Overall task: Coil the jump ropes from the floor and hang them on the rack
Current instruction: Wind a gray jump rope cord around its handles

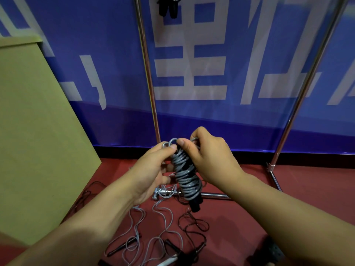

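A grey jump rope (186, 176) is wound in tight turns round its black handles, whose ends stick out below. I hold this bundle upright at chest height. My left hand (153, 169) grips its left side, thumb and fingers pinching the top loops. My right hand (207, 160) pinches the rope's upper end from the right. The chrome rack (148, 77) stands just behind. Black handles of a hung rope (169, 6) dangle from its top. More ropes (163, 233), grey and dark, lie tangled on the red floor below.
A large cardboard panel (34, 141) leans at the left. A blue banner with white characters (230, 64) covers the wall behind the rack. The rack's right post (307, 79) and its floor bars (274, 179) sit on the red floor.
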Tool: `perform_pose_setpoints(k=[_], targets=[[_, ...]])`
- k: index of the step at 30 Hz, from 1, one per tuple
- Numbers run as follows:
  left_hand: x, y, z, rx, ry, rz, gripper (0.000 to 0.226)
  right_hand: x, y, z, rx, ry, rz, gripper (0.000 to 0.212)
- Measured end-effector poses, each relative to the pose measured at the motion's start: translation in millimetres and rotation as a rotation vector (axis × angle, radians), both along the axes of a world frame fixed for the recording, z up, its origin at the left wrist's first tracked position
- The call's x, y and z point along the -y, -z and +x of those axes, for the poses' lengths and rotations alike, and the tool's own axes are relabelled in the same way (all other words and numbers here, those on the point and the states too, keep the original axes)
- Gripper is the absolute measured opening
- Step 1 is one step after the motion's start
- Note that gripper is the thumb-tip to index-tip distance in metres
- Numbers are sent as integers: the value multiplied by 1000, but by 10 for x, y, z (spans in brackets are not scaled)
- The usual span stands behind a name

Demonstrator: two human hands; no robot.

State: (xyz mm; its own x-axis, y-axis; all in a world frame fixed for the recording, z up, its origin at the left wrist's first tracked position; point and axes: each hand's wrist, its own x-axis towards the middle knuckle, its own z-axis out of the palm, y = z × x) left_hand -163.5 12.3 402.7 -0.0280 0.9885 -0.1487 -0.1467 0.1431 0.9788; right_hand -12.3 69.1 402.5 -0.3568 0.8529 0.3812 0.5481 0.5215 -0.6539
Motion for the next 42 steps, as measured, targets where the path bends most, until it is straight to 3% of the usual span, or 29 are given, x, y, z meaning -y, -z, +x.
perform_pose_setpoints(k=[4, 8, 14, 18, 24, 27, 29, 31, 35, 42], targets=[[-9, -32, 99, 133, -34, 63, 26, 37, 4, -60, -145, 11, -53, 36], [-46, -20, 109, 188, -84, 76, 30, 60, 20, -81, -201, -45, -157, 34], [-97, 58, 35, -30, -246, 99, 30, 41, -86, -20, -129, -96, -350, 50], [-101, 76, 9, -246, -184, 165, 28, 28, -144, 28, -145, -42, -418, 60], [-65, 72, 61, -340, -106, 199, 16, -29, -152, 39, -413, -99, -612, 15], [-68, 58, 58, -371, -125, 198, 18, -45, -174, 52, -633, -95, -705, 26], [-79, 58, 45, -482, -155, 232, 41, -39, -202, 64, -735, -163, -711, 22], [-73, 76, 30, -571, -173, 248, 55, -19, -223, 76, -762, -254, -709, 18], [-48, 96, 26, -652, -174, 265, 30, 23, -234, 72, -726, -335, -704, 25], [-27, 118, 28, -734, -117, 309, 34, 8, -180, 51, -673, -311, -762, 28]])
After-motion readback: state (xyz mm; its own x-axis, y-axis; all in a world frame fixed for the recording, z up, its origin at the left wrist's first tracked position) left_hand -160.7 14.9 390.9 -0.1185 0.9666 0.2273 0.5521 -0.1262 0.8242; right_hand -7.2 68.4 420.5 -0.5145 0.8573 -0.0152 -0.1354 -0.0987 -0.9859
